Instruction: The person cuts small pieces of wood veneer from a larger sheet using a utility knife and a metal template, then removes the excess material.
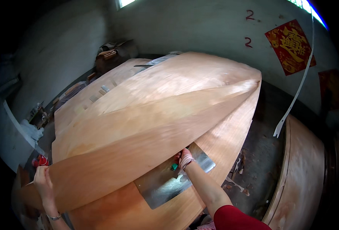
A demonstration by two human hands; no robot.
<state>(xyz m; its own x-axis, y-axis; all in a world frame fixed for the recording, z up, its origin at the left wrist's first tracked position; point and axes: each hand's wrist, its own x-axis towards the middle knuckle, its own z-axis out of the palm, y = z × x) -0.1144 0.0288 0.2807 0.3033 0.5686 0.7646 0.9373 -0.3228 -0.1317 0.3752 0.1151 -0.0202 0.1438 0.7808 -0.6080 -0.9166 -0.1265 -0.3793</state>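
Note:
A long, thin wood veneer sheet (139, 149) slants across the stack, its near edge raised. My left hand (44, 184) is closed on the sheet's left end, beside a small red object (40, 161). A striped covering wraps part of my right hand (185, 158), which is closed against the sheet's near edge. What its fingers hold is hidden. Just below them is a small green object (174, 166), over a shiny metal plate (169, 188). Under the plate lies a more orange wood sheet (112, 209).
Broad veneer sheets (192, 69) spread toward the back wall. Small wooden pieces (98, 94) rest at their far left. To the right, scraps (238, 172) litter the floor beside a leaning curved board (299, 172). A pale strip (298, 92) hangs near a red poster (291, 47).

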